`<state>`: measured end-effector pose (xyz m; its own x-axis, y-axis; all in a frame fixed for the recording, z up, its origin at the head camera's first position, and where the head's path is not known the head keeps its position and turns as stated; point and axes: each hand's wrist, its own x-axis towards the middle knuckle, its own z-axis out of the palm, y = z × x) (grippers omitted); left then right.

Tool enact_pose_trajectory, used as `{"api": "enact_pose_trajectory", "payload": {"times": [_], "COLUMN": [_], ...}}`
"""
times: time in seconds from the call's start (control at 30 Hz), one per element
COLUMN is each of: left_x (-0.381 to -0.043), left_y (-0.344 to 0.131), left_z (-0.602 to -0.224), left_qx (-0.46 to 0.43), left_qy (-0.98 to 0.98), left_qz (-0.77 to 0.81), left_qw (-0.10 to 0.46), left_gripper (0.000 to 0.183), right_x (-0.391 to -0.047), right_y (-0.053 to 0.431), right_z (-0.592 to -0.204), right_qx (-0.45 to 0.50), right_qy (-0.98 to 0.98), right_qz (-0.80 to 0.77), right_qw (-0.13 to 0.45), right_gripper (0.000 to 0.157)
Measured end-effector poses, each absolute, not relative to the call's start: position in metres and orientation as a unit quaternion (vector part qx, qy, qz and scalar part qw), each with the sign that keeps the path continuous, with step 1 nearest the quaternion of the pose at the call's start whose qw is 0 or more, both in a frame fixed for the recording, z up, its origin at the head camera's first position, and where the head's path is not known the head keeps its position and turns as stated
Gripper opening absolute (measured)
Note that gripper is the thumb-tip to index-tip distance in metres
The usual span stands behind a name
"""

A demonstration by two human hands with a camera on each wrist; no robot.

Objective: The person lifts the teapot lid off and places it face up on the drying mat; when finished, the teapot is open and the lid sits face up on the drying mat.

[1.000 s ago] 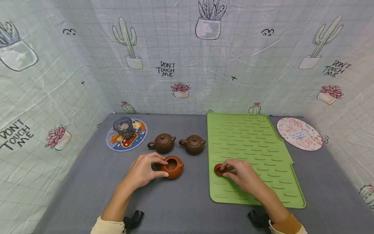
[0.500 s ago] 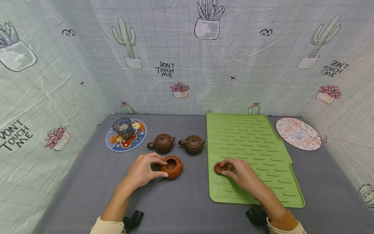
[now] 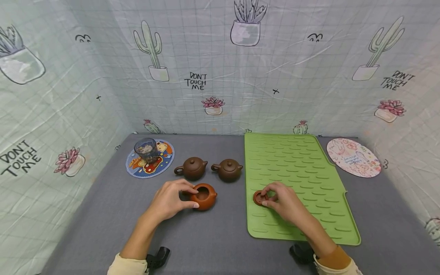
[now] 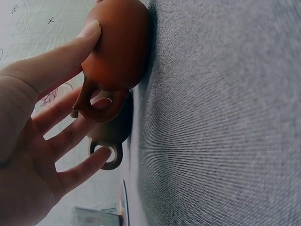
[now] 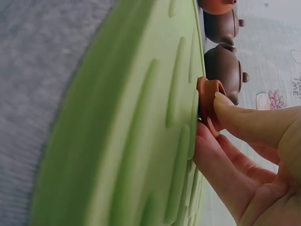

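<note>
An orange-brown clay teapot (image 3: 208,202) stands lidless on the grey table, its round opening facing up and its spout to the right. My left hand (image 3: 168,200) grips it from the handle side, thumb on the near side and index finger at the far rim. In the left wrist view the other fingers spread beside the handle (image 4: 99,112). My right hand (image 3: 285,202) pinches the matching teapot lid (image 3: 256,198) between thumb and fingers, low at the green mat (image 3: 285,160). The lid's hollow underside faces up; its knob is hidden.
Two dark brown lidded teapots, one on the left (image 3: 194,169) and one on the right (image 3: 229,170), stand behind the orange one. A glass (image 3: 146,149) stands on a blue patterned round mat (image 3: 166,162). A pink floral round mat (image 3: 353,157) lies at back right.
The lid in my right hand has tipped slightly, so more of its inner face shows. My left hand and the orange teapot have stayed in place.
</note>
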<state>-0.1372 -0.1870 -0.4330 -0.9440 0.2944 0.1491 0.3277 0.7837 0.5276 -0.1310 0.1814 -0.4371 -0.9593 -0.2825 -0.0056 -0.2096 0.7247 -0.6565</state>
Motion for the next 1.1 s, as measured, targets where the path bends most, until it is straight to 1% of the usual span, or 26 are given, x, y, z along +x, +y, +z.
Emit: {"api": "enact_pose_trajectory", "payload": {"times": [0.53,0.83,0.97,1.1], "left_x": [-0.137,-0.136,-0.134,-0.133], "left_y": [-0.188,-0.184,-0.183,-0.18], "left_z": [-0.431,-0.428,-0.426,-0.422], "left_qx": [-0.164,-0.173,-0.178,-0.186], "left_qy": [-0.944,-0.952,-0.957,-0.958], "left_qz": [-0.286,-0.251,-0.226,-0.213], "left_qw": [0.029,0.032,0.032,0.052], "left_gripper": [0.03,0.032,0.031,0.036], "right_x": [-0.135,-0.134,-0.133,-0.132], "right_y": [0.175,0.174,0.175,0.176], "right_z": [-0.43,-0.43,-0.432,-0.432], "right_qx": [-0.11,-0.113,-0.117,-0.113], "right_qy": [0.936,0.939,0.939,0.94], "right_qz": [-0.323,-0.317,-0.315,-0.316], "right_qw": [0.084,0.076,0.067,0.057], "right_gripper": [0.017,0.018,0.021,0.027]}}
